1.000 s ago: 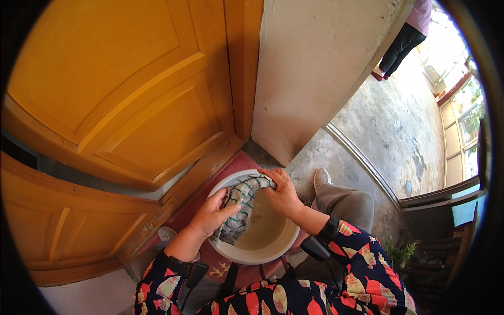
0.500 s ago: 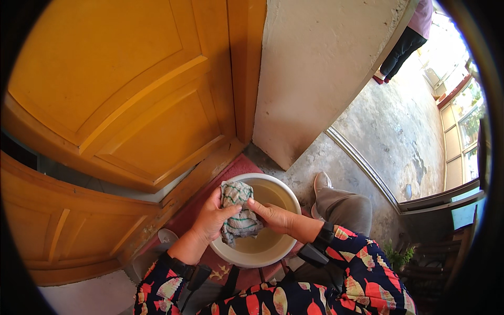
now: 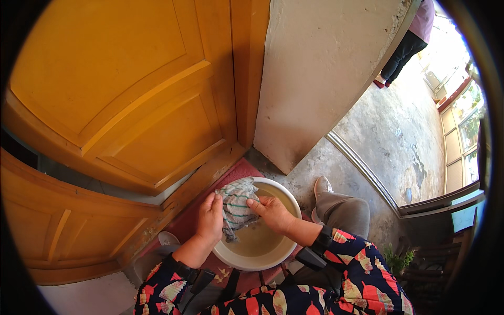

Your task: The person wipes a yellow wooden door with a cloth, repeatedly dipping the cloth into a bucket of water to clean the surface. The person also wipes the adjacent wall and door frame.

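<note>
A damp-looking pale grey cloth [image 3: 237, 206] with green stripes hangs bunched between my two hands. Below it stands a round white basin [image 3: 293, 206] holding cloudy water [image 3: 260, 242]. My left hand [image 3: 211, 216] grips the cloth's left side, thumb and fingers closed on it. My right hand [image 3: 274, 212] pinches its right edge between thumb and fingers, over the basin's inside. The cloth's lower corner dangles over the water near the basin's left wall.
An orange wooden door [image 3: 152, 121] rises at the left, beside a pale wall end [image 3: 310, 79]. The basin rests on a red mat [image 3: 247, 169]. My shoe [image 3: 322, 185] is right of it. A potted plant [image 3: 400, 257] sits lower right; a person [image 3: 407, 50] stands far right.
The cloth has been spread somewhat and turned, its top now reaching further right. My left hand has rolled over to show its back; my right hand has shifted slightly right.
</note>
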Demonstrator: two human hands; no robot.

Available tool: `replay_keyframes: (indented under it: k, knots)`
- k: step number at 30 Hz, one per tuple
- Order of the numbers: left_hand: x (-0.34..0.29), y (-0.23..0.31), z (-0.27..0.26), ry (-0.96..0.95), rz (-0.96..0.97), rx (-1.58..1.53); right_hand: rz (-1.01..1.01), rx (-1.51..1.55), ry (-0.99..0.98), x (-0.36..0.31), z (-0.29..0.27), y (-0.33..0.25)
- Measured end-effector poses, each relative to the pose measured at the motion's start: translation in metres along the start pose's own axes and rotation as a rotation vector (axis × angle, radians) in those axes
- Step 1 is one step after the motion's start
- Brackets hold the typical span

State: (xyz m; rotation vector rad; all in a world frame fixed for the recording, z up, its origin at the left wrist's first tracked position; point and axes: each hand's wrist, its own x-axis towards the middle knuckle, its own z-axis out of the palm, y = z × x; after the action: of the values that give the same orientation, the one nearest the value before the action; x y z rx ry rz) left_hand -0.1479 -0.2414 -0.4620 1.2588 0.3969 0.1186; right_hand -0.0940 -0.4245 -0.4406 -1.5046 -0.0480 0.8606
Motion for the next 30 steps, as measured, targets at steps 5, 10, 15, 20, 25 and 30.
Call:
replay_keyframes:
  k: [5, 10, 15, 20, 25, 30]
  knots:
    - [0.006, 0.003, -0.002, 0.065, -0.063, -0.147, -0.193, 0.164, 0.031, 0.001, 0.000, -0.002]
    - [0.005, -0.001, -0.001, -0.113, 0.014, -0.108, -0.166, 0.338, 0.027, 0.000, 0.000, -0.002]
    - [0.011, -0.007, -0.010, -0.019, -0.141, -0.213, -0.204, 0.358, 0.107, 0.000, -0.001, -0.005]
    - [0.013, -0.003, -0.012, -0.008, -0.197, -0.467, -0.197, 0.371, 0.148, 0.003, -0.002, -0.002]
    - [0.012, 0.011, -0.007, -0.082, -0.179, -0.349, -0.151, 0.356, 0.155, 0.003, -0.004, -0.007]
    - [0.007, 0.039, -0.012, -0.238, -0.045, -0.516, -0.381, 0.426, -0.091, -0.016, -0.020, -0.026]
